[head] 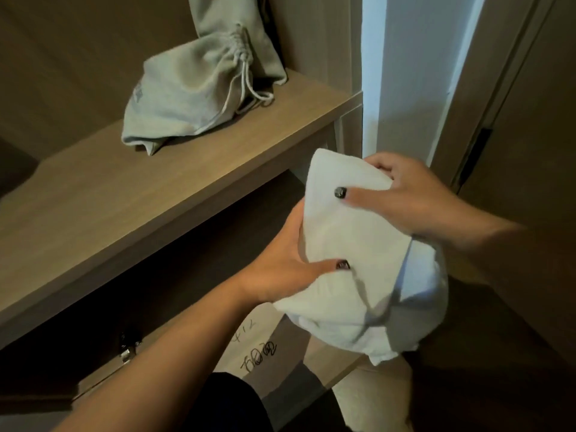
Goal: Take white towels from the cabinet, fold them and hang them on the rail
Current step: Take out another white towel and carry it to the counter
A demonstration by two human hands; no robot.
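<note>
A grey drawstring bag (199, 88) slumps on the wooden shelf (131, 198) up left, a pale wall strip (402, 73) and a door (530, 120) rise at right, and below the hands a board (258, 347) carries handwritten marks. The white towel (358, 260), soft and bundled, sits in the air in front of the shelf's right end, its long axis running from upper left to lower right with a loose end drooping down. The left hand (280, 269) grips its left edge, thumb pressed on top, and the right hand (408, 194) pinches its upper end, thumb laid flat across the cloth.
</note>
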